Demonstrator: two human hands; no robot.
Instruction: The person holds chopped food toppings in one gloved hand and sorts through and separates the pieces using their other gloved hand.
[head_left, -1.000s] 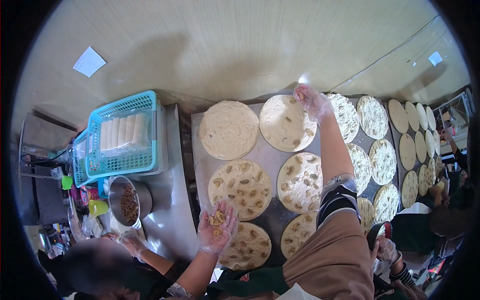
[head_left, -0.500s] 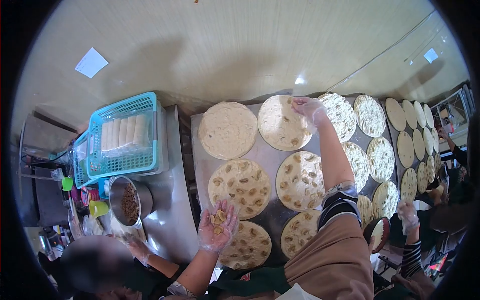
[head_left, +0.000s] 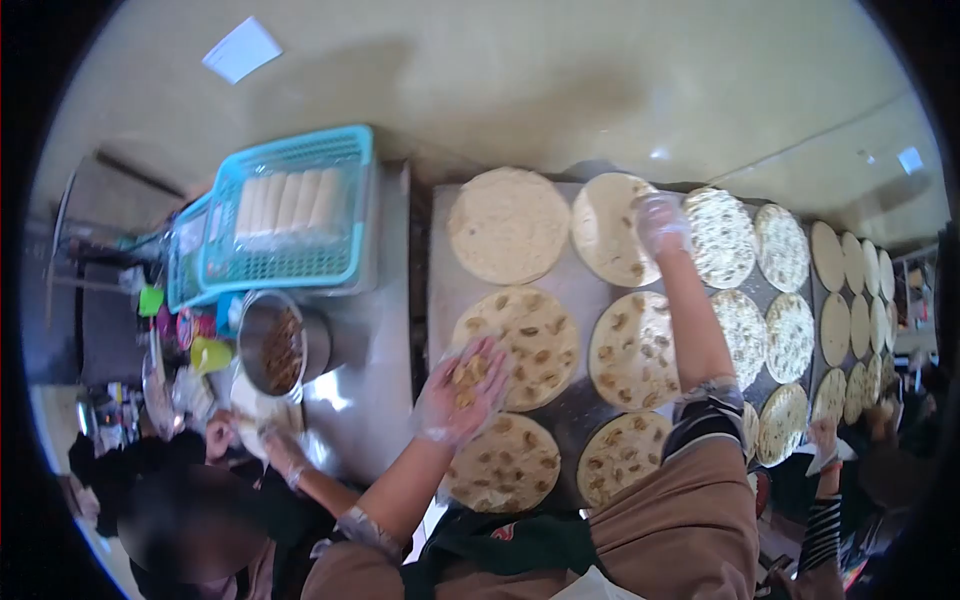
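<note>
My left hand (head_left: 460, 395), in a clear plastic glove, is palm up with fingers spread, and a small pile of brown mushroom slices (head_left: 468, 380) lies on it. It is over the edge of a round dough base dotted with slices (head_left: 530, 345). My right hand (head_left: 662, 225), also gloved, is over the right side of a top-row base (head_left: 610, 228) that bears a few slices. Its fingers are blurred, and what they hold cannot be made out. A plain-topped base (head_left: 508, 225) lies to the left.
More round bases (head_left: 722, 238) lie in rows to the right. At the left are a turquoise basket (head_left: 362, 200) of wrapped rolls and a steel pot (head_left: 318, 345) of brown filling. Co-workers' hands (head_left: 285, 452) show at lower left and at the right (head_left: 823, 438).
The whole view has shifted, with the table now further right. My right hand has stayed over the same base. The co-worker at the right has lowered a gloved hand.
</note>
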